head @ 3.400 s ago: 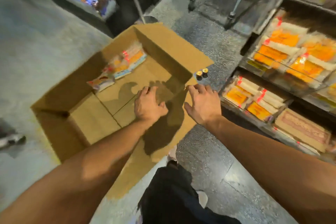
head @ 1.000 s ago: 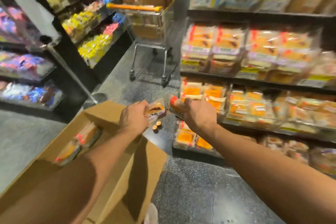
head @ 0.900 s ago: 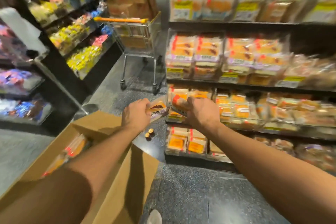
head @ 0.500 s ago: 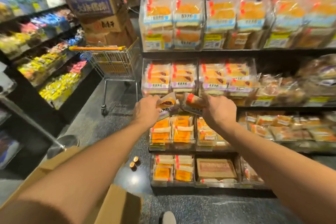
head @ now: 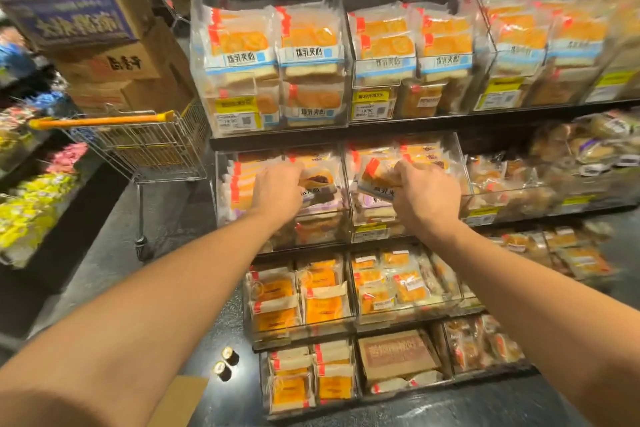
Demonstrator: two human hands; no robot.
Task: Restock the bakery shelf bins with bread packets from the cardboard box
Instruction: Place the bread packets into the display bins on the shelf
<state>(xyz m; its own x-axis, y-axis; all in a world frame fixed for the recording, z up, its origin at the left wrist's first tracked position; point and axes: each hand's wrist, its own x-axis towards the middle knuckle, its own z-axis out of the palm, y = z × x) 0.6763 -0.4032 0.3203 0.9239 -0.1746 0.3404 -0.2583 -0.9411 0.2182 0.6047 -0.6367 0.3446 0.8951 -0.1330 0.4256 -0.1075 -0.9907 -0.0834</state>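
My left hand [head: 277, 189] holds a bread packet [head: 318, 181] with a dark filling over the left clear bin [head: 322, 218] of the second shelf row. My right hand [head: 424, 196] grips another bread packet [head: 375, 177] with a red strip over the neighbouring bin [head: 372, 230] to the right. Both bins hold similar packets. Only a corner of the cardboard box [head: 180, 399] shows at the bottom, under my left forearm.
Clear bins of bread packets fill the shelf rows above [head: 273, 62] and below [head: 301, 302]. A wire trolley [head: 145, 146] with an orange handle and stacked cartons [head: 104, 45] stands to the left. Two small round objects [head: 227, 360] lie on the floor. A sweets shelf [head: 31, 204] lines the left aisle.
Both hands lifted a bread packet each from the box and carried them up and forward to the second-row bins. The view rose from the box to the shelf.
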